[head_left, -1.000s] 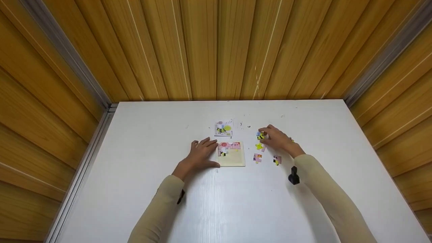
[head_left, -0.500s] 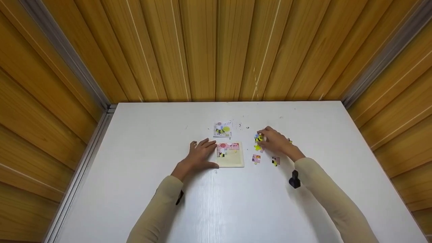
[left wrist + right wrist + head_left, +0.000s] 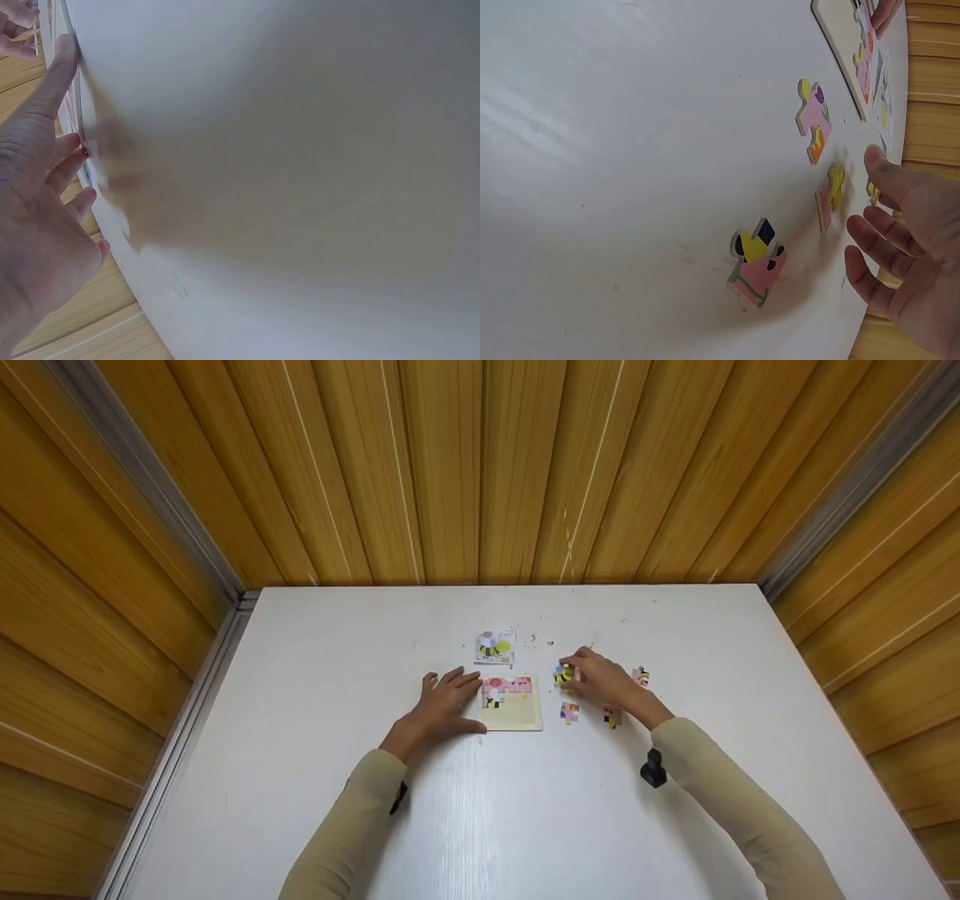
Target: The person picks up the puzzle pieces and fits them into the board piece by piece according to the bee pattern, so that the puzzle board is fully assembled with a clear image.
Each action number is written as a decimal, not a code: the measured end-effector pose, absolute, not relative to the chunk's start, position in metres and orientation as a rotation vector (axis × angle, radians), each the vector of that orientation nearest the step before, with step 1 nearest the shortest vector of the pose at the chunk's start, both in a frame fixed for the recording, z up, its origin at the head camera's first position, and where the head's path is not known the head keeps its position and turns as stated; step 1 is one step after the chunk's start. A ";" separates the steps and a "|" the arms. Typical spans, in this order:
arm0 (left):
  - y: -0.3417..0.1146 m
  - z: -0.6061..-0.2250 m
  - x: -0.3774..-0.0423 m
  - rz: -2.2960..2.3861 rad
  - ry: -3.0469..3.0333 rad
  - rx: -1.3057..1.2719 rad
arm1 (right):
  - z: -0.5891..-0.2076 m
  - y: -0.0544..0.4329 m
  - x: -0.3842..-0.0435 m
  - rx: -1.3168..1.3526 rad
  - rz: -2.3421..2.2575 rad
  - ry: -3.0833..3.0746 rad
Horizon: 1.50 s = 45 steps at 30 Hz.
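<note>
Where the right hand (image 3: 606, 679) pinches, 1 puzzle piece (image 3: 562, 675) is partly hidden.

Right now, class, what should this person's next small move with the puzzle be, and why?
Probably carry the bee piece left over the tray: the right-hand grip has it pinched outside the tray, bare space remains beside and below the fitted pieces, and the left-hand grip touches the tray's left edge.

I saw a narrow strip of bare tabletop (image 3: 550, 724) between the board (image 3: 521, 716) and the bee piece (image 3: 562, 673) pinched by the right hand (image 3: 606, 679). A pink piece (image 3: 570, 712) lay just past the right thumb; the left hand (image 3: 442, 706) blocked the board's opposite edge.
</note>
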State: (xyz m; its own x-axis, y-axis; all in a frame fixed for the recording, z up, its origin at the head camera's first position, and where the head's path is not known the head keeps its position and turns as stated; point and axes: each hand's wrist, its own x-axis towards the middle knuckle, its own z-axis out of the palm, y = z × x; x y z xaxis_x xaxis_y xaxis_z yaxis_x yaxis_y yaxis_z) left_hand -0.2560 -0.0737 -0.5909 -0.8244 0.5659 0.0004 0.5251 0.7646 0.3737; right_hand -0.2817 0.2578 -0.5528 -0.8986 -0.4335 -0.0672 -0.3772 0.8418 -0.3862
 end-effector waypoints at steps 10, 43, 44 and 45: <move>-0.074 -0.588 -0.255 0.567 2.824 0.876 | -0.553 0.238 -0.274 -0.740 -0.547 2.865; -0.074 -0.591 -0.256 0.594 2.842 0.893 | -0.568 0.190 -0.258 -0.822 -0.620 2.849; -0.074 -0.591 -0.256 0.599 2.840 0.888 | -0.569 0.189 -0.257 -0.824 -0.634 2.850; -0.074 -0.591 -0.256 0.596 2.836 0.883 | -0.570 0.188 -0.256 -0.827 -0.650 2.852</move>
